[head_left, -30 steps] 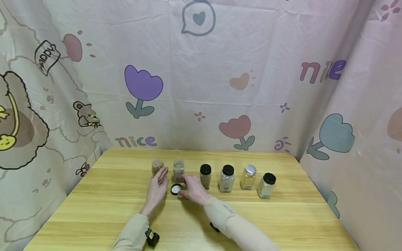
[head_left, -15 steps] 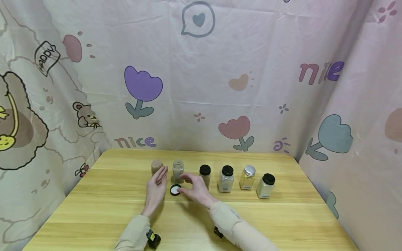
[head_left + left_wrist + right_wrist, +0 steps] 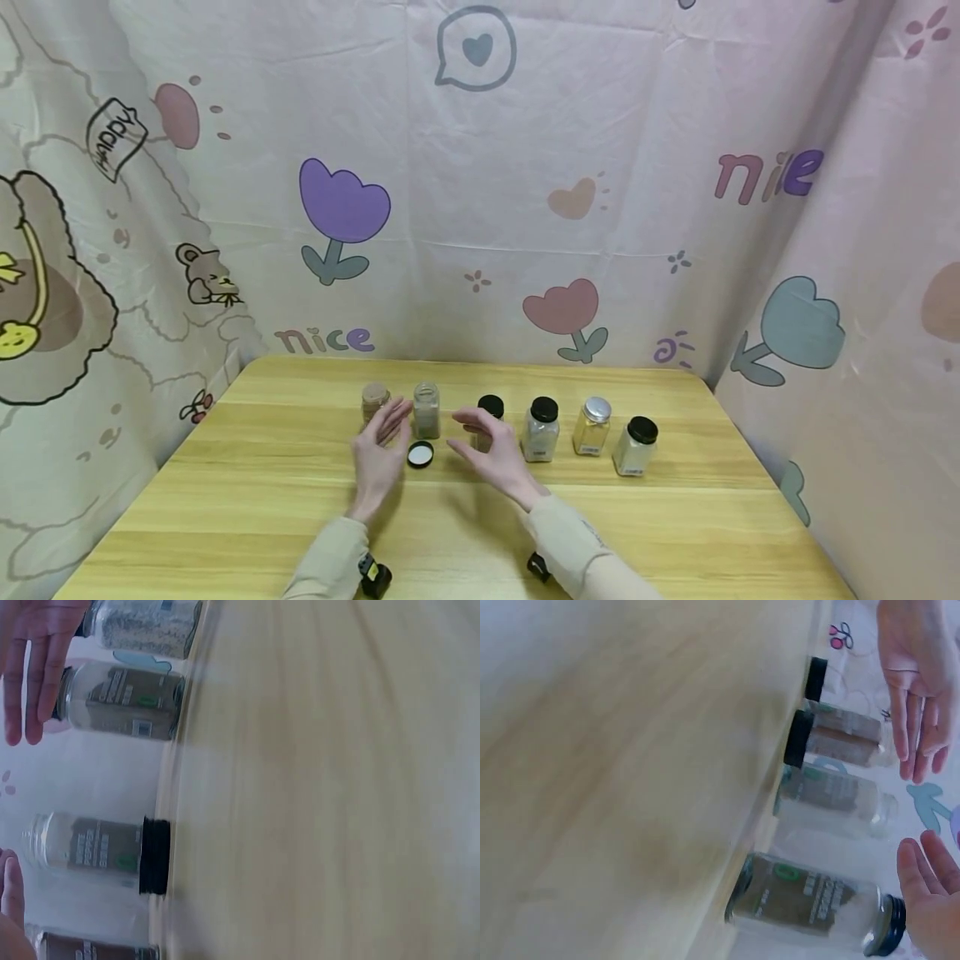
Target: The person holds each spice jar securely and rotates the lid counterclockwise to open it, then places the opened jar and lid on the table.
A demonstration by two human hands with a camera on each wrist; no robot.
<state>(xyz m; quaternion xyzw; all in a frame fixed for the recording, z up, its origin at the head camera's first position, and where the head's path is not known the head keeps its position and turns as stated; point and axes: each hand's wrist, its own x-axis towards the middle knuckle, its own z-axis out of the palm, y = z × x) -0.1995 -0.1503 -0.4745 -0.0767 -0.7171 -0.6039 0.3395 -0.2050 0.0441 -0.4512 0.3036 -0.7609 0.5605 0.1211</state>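
Observation:
A lidless glass jar of greyish powder [image 3: 427,414] stands upright, and a black lid [image 3: 421,454] lies white inside up just in front of it. My left hand [image 3: 379,458] hovers left of this lid, fingers extended and holding nothing. Behind its fingers stands a lidless jar of brown powder [image 3: 374,402], partly hidden. My right hand [image 3: 495,456] is held in the air right of the lid, fingers and thumb apart and bare. It partly covers a black-capped jar [image 3: 491,406]. In the right wrist view a second black lid [image 3: 817,679] shows near the brown jar.
Farther right along the row stand a black-capped jar of pale contents [image 3: 541,433], a silver-capped yellow jar [image 3: 592,427] and another black-capped pale jar [image 3: 634,447]. A patterned curtain [image 3: 465,208] hangs behind the wooden table [image 3: 450,550].
My right hand has let go of the black lid and drawn back to the right. The lid stays in front of the open jar. My left hand has shifted slightly right.

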